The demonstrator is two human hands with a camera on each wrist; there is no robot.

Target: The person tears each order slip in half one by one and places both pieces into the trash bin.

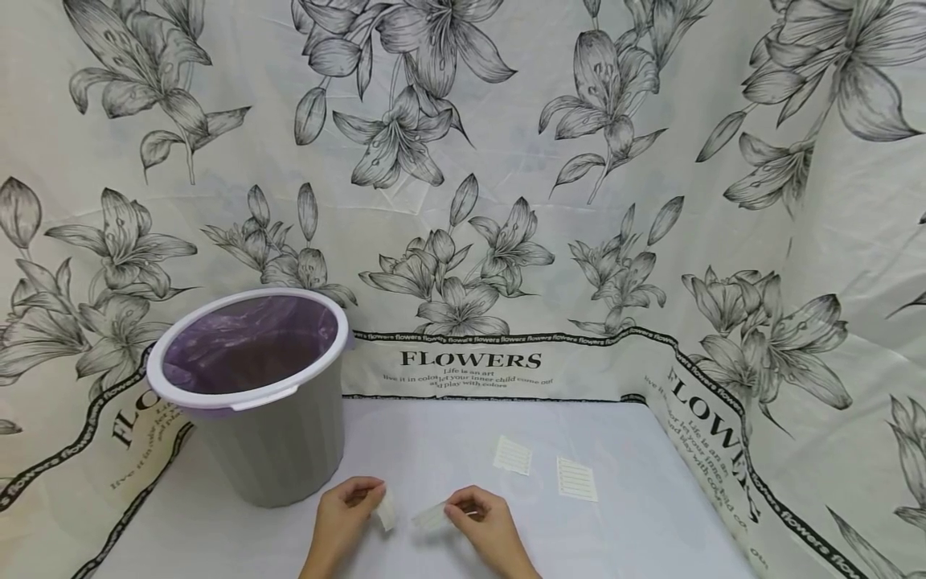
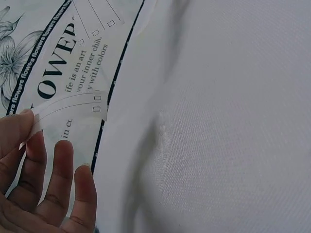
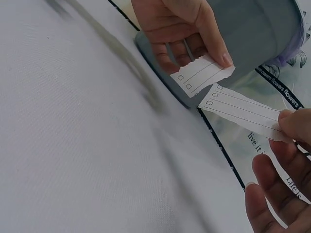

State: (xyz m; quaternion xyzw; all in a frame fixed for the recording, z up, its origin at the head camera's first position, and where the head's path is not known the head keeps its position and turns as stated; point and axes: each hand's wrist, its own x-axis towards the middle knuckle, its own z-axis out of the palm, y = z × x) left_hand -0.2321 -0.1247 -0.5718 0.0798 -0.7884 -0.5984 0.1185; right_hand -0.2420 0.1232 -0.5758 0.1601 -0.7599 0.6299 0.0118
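Observation:
My left hand [image 1: 346,519] pinches a small torn strip of lined paper [image 3: 201,75] between thumb and forefinger, its other fingers loosely bent. Facing it, my right hand [image 1: 490,524] pinches a second, longer torn strip [image 3: 243,110] by one end. Both strips carry ruled lines and little checkbox squares, and their edges are ragged. In the head view a gap separates the strips, and both are held low over the white table. The left wrist view shows the left hand's thumb [image 2: 17,127] pressing on its strip.
A grey bin [image 1: 271,434] with a white rim and purple liner stands at the left. Two lined paper pieces, one left [image 1: 513,456] and one right [image 1: 576,480], lie on the white table [image 1: 637,531]. A flower-printed cloth [image 1: 463,201] hangs round the back and sides.

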